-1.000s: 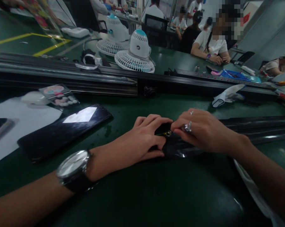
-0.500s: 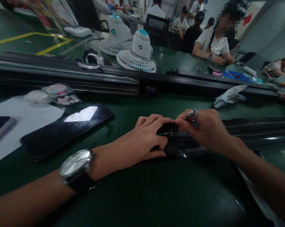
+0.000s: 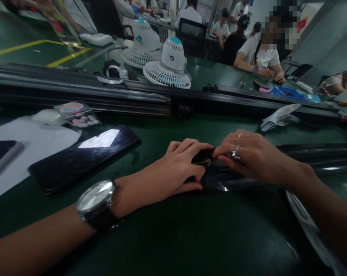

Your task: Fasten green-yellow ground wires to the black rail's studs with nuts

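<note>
A long black strip (image 3: 319, 153) lies across the green table (image 3: 167, 237), running from the middle to the right edge. My left hand (image 3: 173, 172), a watch on its wrist, presses down on the strip's near end. My right hand (image 3: 254, 155), wearing rings, pinches a small black part (image 3: 201, 156) with a thin green wire at that same end. The fingertips of both hands meet over the part, which they mostly hide.
A black phone (image 3: 84, 155) lies left on the table beside white paper (image 3: 29, 149) and a small packet (image 3: 75, 115). A dark conveyor rail (image 3: 104, 96) crosses behind. Two white fans (image 3: 167, 65) stand beyond it. A white glove (image 3: 279, 115) lies right. Other people sit at the far benches.
My right hand lifted its fingers half a second ago and has come back down flat over the small part. My left hand has stayed put.
</note>
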`<state>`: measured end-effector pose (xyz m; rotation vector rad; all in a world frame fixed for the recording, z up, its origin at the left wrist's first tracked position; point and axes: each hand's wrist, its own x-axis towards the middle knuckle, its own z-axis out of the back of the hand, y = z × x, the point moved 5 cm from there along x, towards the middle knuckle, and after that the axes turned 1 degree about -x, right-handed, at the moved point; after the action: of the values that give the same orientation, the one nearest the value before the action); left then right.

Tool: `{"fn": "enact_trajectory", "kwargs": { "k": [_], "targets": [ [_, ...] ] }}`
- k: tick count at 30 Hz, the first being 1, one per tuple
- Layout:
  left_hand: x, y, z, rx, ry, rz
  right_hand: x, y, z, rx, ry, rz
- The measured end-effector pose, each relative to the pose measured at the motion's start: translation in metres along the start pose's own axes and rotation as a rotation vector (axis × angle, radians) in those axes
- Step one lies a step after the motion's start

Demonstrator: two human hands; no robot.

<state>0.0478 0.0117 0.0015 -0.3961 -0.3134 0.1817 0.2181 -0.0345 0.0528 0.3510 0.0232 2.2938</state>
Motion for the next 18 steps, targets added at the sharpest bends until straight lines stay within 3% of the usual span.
{"fn": "enact_trajectory", "kwargs": {
  "k": [5, 12, 18],
  "targets": [
    [0.0, -0.001, 0.0, 0.009, -0.002, -0.001, -0.003, -0.009, 0.012, 0.109, -0.137, -0.181],
    [-0.001, 0.0, 0.0, -0.019, -0.026, -0.007, 0.001, -0.009, 0.001, 0.088, -0.225, -0.4],
    [-0.001, 0.001, -0.002, 0.003, -0.026, -0.005, 0.004, -0.007, -0.007, 0.051, -0.212, -0.419]
  ]
}}
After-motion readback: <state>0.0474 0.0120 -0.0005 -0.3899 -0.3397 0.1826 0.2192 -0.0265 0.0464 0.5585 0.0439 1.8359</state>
